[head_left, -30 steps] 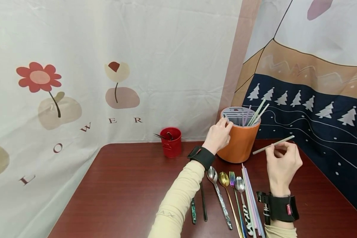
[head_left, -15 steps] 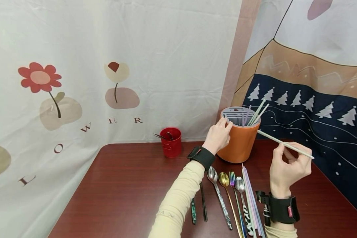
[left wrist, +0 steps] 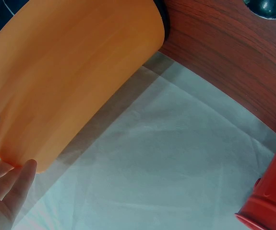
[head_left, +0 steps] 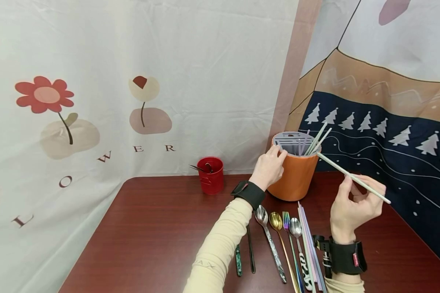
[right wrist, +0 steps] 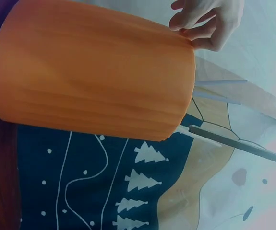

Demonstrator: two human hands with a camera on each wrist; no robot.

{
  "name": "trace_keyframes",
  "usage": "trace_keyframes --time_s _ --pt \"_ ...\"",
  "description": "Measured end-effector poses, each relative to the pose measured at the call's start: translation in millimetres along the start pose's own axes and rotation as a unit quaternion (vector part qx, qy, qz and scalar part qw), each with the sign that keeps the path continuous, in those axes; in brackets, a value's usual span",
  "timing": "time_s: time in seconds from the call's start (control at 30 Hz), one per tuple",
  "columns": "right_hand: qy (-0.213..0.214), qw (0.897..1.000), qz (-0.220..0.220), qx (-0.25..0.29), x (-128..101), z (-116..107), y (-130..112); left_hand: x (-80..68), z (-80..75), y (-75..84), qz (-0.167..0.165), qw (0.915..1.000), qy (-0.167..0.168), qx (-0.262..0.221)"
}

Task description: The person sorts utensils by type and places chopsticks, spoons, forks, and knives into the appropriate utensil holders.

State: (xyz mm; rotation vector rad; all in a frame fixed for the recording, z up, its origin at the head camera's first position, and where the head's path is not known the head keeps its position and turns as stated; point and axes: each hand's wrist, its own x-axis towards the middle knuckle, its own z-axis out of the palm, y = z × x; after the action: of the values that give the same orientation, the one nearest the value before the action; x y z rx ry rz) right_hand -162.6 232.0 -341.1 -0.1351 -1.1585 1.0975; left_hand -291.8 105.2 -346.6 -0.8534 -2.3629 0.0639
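Observation:
With its fingertips over the rim, my left hand grips the near left side of an orange utensil holder that has a grey slotted top. In the left wrist view those fingers lie at the holder's rim. My right hand pinches a pale green chopstick to the right of the holder. The chopstick slants, its far end close to the rim; the right wrist view shows this chopstick too. Pale green chopsticks and purple ones stand in the holder.
Between the forearms lie a silver spoon, a gold spoon, a rainbow fork, a spotted-handle spoon and several chopsticks. A red cup with utensils stands at the back. Fabric hangs behind the table.
My right hand has turned the chopstick so that its far end points up and left toward the holder's rim. The left hand stays on the rim.

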Motion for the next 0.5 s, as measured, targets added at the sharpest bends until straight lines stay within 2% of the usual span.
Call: trace_keyframes --time_s 0.3,0.5 --pt "-0.032 0.999 0.007 -0.031 -1 12 1 0.7 -0.6 1.2 0.002 0.9999 -0.015 -0.002" --pt "-0.096 0.991 -0.001 -0.089 14 32 22 0.5 -0.6 0.8 -0.003 0.9998 -0.018 0.004"
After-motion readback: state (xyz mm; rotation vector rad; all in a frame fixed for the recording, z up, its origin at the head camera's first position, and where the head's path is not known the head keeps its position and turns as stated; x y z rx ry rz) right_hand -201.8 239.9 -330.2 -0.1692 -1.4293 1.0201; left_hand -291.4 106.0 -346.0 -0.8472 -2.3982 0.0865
